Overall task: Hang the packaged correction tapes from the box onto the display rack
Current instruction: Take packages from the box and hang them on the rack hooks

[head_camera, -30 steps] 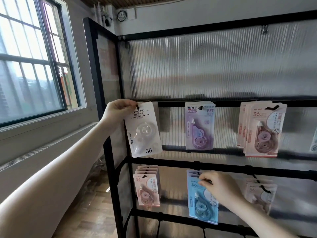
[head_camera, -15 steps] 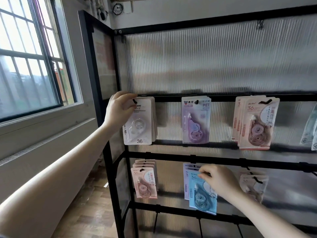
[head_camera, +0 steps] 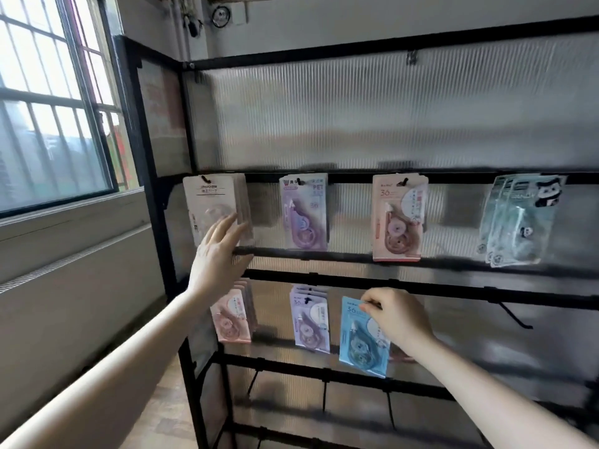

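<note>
- Display rack (head_camera: 356,178): black metal frame with ribbed translucent back panels; its right side and lower tiers are cut off by the frame edge.
- Upper rail, four hanging stacks from 9 o'clock to 3 o'clock: white packs (head_camera: 210,202), purple packs (head_camera: 304,212), pink packs (head_camera: 397,218) and teal packs (head_camera: 515,222). The teal stack is motion-blurred, hangs tilted, and its print is unreadable apart from a cartoon figure.
- Left hand (head_camera: 220,254): released, fingers straight and slightly spread, fingertips resting on the lower face of the white packs. The hand hides that stack's bottom edge.
- Lower rail: a pink stack (head_camera: 231,319) at 7 o'clock, partly hidden behind the left wrist, and a purple stack (head_camera: 309,319) beside it.
- Right hand (head_camera: 395,319): grasping the top edge of a blue correction tape pack (head_camera: 359,341) between thumb and curled fingers, just below the lower rail. Whether the pack sits on a hook cannot be told; the hand covers its hang hole.
- A further pink pack behind the right wrist is almost wholly hidden.
- One bare hook (head_camera: 515,317) projects from the lower rail at 4 o'clock.
- A barred window (head_camera: 52,108) at 10 o'clock.
- Source box: not in view.
</note>
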A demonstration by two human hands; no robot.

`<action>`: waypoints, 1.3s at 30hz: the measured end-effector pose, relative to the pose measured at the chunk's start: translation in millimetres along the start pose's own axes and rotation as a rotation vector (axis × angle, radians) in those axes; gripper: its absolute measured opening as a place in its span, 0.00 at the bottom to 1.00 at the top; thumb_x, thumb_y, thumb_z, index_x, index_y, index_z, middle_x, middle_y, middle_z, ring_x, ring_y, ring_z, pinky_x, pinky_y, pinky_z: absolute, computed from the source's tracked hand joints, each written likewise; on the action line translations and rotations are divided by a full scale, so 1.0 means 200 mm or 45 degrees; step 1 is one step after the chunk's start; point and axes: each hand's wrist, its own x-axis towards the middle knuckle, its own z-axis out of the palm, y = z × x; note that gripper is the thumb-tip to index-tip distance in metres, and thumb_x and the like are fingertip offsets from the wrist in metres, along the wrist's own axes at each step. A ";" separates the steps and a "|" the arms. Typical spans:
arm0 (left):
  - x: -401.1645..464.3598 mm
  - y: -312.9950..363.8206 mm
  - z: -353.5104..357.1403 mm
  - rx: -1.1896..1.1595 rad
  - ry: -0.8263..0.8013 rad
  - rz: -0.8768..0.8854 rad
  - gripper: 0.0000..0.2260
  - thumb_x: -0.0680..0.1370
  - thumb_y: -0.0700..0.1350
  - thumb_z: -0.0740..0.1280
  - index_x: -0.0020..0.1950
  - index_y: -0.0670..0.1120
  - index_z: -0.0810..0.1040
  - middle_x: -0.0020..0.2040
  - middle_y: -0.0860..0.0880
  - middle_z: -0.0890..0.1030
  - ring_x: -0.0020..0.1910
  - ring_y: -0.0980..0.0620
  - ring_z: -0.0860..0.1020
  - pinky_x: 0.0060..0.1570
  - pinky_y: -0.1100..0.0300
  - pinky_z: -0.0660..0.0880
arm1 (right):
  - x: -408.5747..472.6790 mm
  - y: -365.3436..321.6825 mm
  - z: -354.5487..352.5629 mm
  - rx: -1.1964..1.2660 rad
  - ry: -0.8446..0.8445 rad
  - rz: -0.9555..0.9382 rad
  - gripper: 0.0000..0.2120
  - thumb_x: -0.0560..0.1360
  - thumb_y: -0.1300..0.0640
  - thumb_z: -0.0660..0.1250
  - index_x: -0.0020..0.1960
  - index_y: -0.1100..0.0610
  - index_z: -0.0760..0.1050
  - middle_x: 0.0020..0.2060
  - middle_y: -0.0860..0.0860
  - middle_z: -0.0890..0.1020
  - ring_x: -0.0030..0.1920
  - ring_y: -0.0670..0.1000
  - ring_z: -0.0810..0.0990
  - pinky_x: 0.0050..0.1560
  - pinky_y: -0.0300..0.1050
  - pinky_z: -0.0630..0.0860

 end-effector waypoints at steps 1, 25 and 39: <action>-0.05 0.07 0.04 -0.001 -0.030 -0.005 0.28 0.71 0.43 0.73 0.70 0.46 0.69 0.73 0.45 0.64 0.73 0.44 0.60 0.70 0.48 0.58 | -0.03 0.04 -0.04 0.011 -0.006 -0.009 0.06 0.76 0.53 0.65 0.46 0.51 0.81 0.43 0.44 0.83 0.43 0.46 0.79 0.41 0.42 0.74; -0.45 1.05 0.88 -0.302 -0.356 0.166 0.28 0.69 0.44 0.75 0.67 0.47 0.72 0.71 0.44 0.68 0.70 0.43 0.65 0.67 0.45 0.65 | -0.33 1.04 -0.40 -0.015 0.057 0.356 0.05 0.74 0.55 0.67 0.41 0.53 0.80 0.38 0.47 0.83 0.39 0.50 0.78 0.39 0.49 0.76; -0.53 1.23 1.00 -0.276 -0.305 0.090 0.24 0.70 0.42 0.74 0.64 0.45 0.73 0.67 0.43 0.72 0.65 0.43 0.70 0.60 0.47 0.70 | -0.18 1.30 -0.42 0.042 0.090 0.124 0.05 0.75 0.59 0.68 0.43 0.58 0.82 0.39 0.51 0.79 0.40 0.52 0.76 0.37 0.45 0.70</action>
